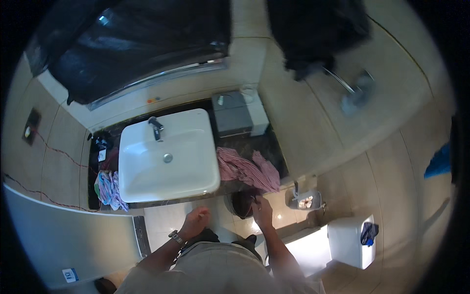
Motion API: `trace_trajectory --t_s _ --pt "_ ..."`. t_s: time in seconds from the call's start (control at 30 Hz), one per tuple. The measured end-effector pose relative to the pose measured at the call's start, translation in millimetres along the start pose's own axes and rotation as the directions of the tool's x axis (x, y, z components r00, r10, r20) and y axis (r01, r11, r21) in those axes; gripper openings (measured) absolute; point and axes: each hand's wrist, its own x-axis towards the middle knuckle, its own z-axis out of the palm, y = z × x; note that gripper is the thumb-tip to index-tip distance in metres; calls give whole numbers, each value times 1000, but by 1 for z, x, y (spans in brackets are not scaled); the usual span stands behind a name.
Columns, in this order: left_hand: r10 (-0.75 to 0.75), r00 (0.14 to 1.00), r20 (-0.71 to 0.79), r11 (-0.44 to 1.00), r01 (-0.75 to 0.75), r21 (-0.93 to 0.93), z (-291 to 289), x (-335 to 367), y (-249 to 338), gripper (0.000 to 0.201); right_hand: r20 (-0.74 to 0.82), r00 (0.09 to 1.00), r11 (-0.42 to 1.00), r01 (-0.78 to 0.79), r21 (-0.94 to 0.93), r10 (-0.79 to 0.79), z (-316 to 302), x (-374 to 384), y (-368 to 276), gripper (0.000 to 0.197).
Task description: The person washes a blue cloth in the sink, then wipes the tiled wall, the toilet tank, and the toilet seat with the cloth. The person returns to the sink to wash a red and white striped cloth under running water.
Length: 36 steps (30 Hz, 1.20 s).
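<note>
My right hand (263, 211) is in front of the counter's front edge, close to the pink striped cloth (245, 166) that hangs over it. Its fingers are closed at a small dark thing that I cannot make out, beside the rim of a dark bucket or bin (235, 209) standing below. In front of the white washbasin (169, 188) is my left hand (197, 221), its fingers loosely bent with nothing seen in them. A watch (176, 237) is on the left wrist. The basin's tap (155, 128) shows no water running.
A grey box (231, 115) stands on the dark counter right of the basin. Crumpled striped cloth (110, 188) lies left of it. To the right are a toilet (342, 240) with dark cloth (369, 234) on it and a wall-mounted holder (304, 200). A pale panel (73, 235) is at left.
</note>
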Motion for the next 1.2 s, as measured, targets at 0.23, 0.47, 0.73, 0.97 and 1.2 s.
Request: trace_trajectory --t_s 0.23,0.47,0.73,0.97,1.2 --pt "104 952 -288 993 -114 -21 -116 -1 -37 26 58 994 992 97 -83 -92 114 106 -61 33" --pt "218 813 -539 975 -158 156 -210 -2 -45 18 44 999 953 44 -300 -32 179 139 -23 44" --pt "79 864 -496 996 -48 76 -223 -3 -67 19 305 948 746 271 -608 -95 159 148 76 34" --pt "107 869 -483 994 -95 49 -215 14 -50 20 -21 980 933 -183 310 199 115 185 -87 17" --pt "-111 989 -99 789 27 -613 -188 91 67 44 160 942 862 192 469 -296 128 157 -283 7"
